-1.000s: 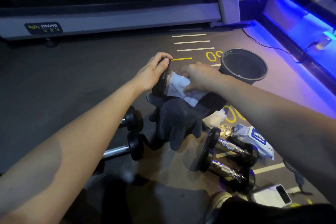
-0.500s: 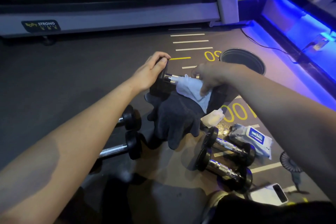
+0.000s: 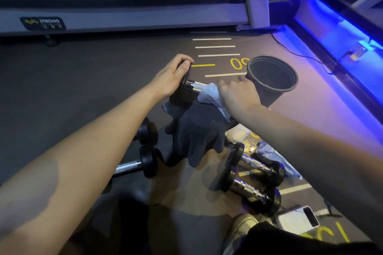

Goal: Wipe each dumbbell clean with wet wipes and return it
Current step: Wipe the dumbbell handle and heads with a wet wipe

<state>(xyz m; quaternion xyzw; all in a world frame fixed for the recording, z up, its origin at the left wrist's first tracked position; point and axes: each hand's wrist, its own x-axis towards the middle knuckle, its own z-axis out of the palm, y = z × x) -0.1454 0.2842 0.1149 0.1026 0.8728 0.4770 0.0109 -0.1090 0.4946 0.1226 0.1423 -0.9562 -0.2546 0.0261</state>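
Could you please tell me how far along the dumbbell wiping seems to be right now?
Already done: cannot tell; no dumbbell looks visibly cleaned. In hand: the left hand grips one dumbbell by its head while the right hand rubs a white wipe along its handle. Left: four dumbbells lie on the floor, two on each side.

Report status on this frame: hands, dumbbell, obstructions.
Left hand grips the dumbbell by its end weight. Right hand holds the wet wipe around the chrome handle. Dark gloves lie underneath; bucket close behind the right hand.
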